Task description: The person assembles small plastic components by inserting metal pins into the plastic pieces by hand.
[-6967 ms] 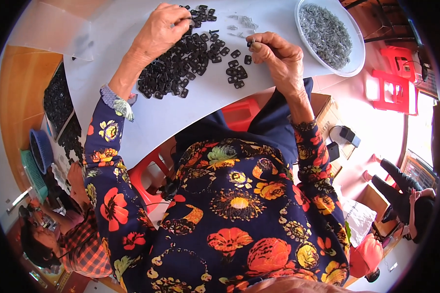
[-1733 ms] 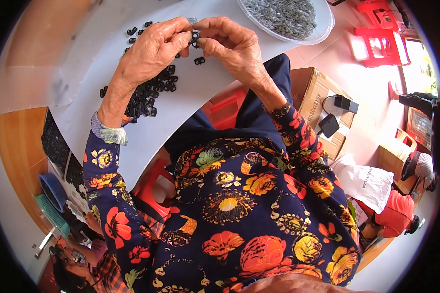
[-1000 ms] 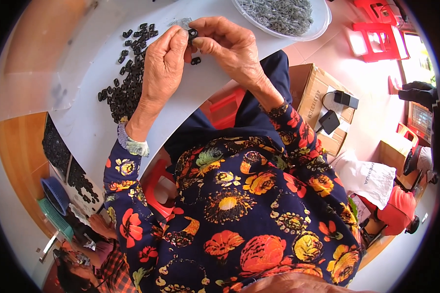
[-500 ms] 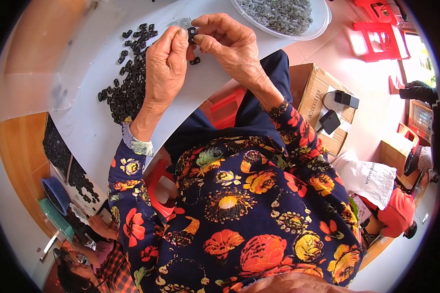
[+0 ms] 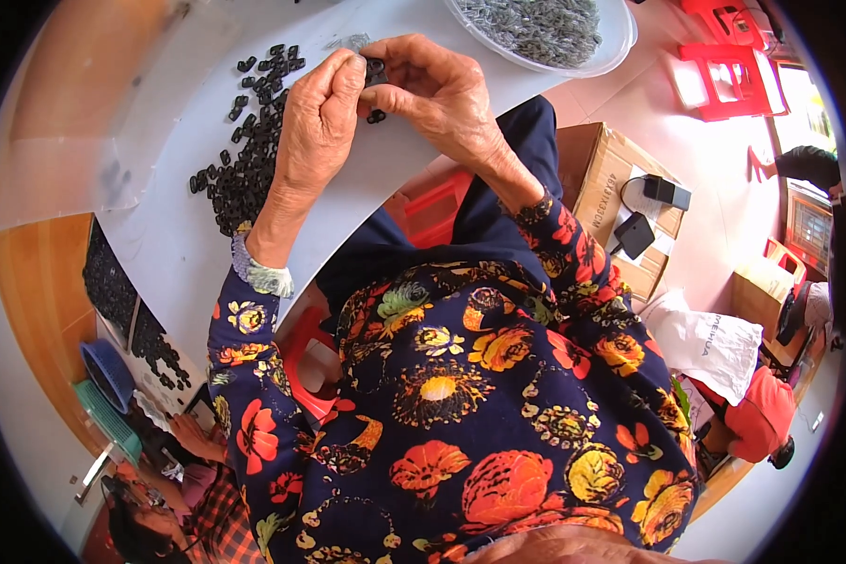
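Observation:
Over the white table [image 5: 183,141], my two hands meet at a small black plastic part [image 5: 376,72]. My left hand [image 5: 318,122] is closed in a pinch at the part's left side, its fingertips partly hidden. From the right, my right hand [image 5: 442,99] grips the same part with thumb and curled fingers. Another small black part [image 5: 376,117] shows just below the right thumb. Beside my left hand spreads a loose pile of similar black parts [image 5: 240,193]. A few small clear pieces [image 5: 355,41] lie just beyond my fingertips.
A translucent round tub [image 5: 620,54] of small clear pieces stands at the table's far right. Below sit a cardboard box [image 5: 587,179] with black adapters and a red stool [image 5: 432,214]. More black parts [image 5: 113,282] and a blue basket [image 5: 108,374] lie left, near a co-worker in checks [image 5: 221,522].
My right hand's fingers have curled in and shifted slightly left around the black part. My left hand has barely moved. At far right, another person's dark-sleeved arm has changed position.

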Action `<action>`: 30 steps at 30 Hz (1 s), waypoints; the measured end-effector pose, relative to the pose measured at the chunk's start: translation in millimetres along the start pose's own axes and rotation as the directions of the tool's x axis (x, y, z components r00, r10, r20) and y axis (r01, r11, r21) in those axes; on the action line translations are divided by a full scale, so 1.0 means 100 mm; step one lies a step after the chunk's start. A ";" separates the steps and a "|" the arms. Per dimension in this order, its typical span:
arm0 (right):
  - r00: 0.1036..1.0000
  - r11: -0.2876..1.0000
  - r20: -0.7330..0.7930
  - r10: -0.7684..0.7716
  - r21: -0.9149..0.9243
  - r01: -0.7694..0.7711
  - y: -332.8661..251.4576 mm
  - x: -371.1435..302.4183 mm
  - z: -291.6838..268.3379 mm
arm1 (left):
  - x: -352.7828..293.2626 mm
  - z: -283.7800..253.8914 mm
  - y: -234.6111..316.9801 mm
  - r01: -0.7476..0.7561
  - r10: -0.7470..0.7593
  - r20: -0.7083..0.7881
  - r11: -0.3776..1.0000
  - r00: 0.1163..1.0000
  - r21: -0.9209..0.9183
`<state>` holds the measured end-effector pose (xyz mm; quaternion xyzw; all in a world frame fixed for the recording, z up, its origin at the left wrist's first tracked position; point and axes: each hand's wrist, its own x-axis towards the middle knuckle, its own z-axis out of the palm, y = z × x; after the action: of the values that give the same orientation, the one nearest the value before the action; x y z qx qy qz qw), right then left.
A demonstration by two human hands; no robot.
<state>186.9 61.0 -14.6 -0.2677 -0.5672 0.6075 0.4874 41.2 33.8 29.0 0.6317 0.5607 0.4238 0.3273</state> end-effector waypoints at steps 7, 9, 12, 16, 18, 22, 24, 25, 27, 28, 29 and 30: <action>0.986 0.916 0.019 -0.168 -0.367 0.163 -0.04 0.00 0.00 | -0.05 -0.04 -0.03 0.090 -0.091 0.085 0.996 0.992 0.016; 0.983 0.907 0.042 -0.176 -0.382 0.179 -0.11 0.00 0.01 | -0.08 -0.03 -0.06 0.091 -0.092 0.052 0.996 0.994 0.016; 0.984 0.897 0.066 -0.168 -0.405 0.180 -0.09 -0.01 0.01 | -0.11 -0.04 -0.09 0.092 -0.093 0.049 0.996 0.994 0.016; 0.987 0.900 0.089 -0.131 -0.406 0.156 -0.10 -0.01 0.00 | -0.11 -0.05 -0.14 0.066 -0.065 0.111 0.998 0.992 -0.008; 0.986 0.903 0.098 -0.135 -0.397 0.163 -0.12 0.00 0.02 | -0.12 -0.05 -0.15 0.071 -0.067 0.111 0.997 0.992 -0.035; 0.981 0.908 0.101 -0.167 -0.373 0.193 -0.09 0.00 0.02 | -0.12 -0.05 -0.16 0.047 -0.043 0.129 0.998 0.991 -0.030; 0.986 0.922 0.106 -0.131 -0.352 0.160 -0.11 -0.02 0.01 | -0.13 -0.04 -0.16 0.062 -0.056 0.137 0.997 0.989 -0.045; 0.989 0.935 0.110 -0.096 -0.331 0.128 -0.12 -0.03 0.00 | -0.13 -0.04 -0.14 0.064 -0.055 0.142 0.996 0.988 -0.062; 0.989 0.930 0.112 -0.101 -0.341 0.134 -0.08 -0.05 -0.01 | -0.12 -0.06 -0.10 0.067 -0.054 0.148 0.994 0.987 -0.081; 0.988 0.925 0.113 -0.109 -0.352 0.143 -0.07 -0.06 -0.02 | -0.11 -0.07 -0.06 0.067 -0.054 0.188 0.996 0.981 -0.062; 0.988 0.925 0.112 -0.108 -0.353 0.142 -0.08 -0.07 -0.02 | -0.11 -0.09 -0.04 0.065 -0.054 0.227 0.997 0.972 -0.043; 0.986 0.930 0.122 -0.113 -0.336 0.148 -0.09 -0.06 -0.01 | -0.12 -0.10 -0.06 0.065 -0.054 0.225 0.997 0.973 -0.043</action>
<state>193.3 54.7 -7.6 -0.2796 -0.7048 0.4781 0.4432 30.0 21.8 26.0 0.6499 0.5282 0.3536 0.4166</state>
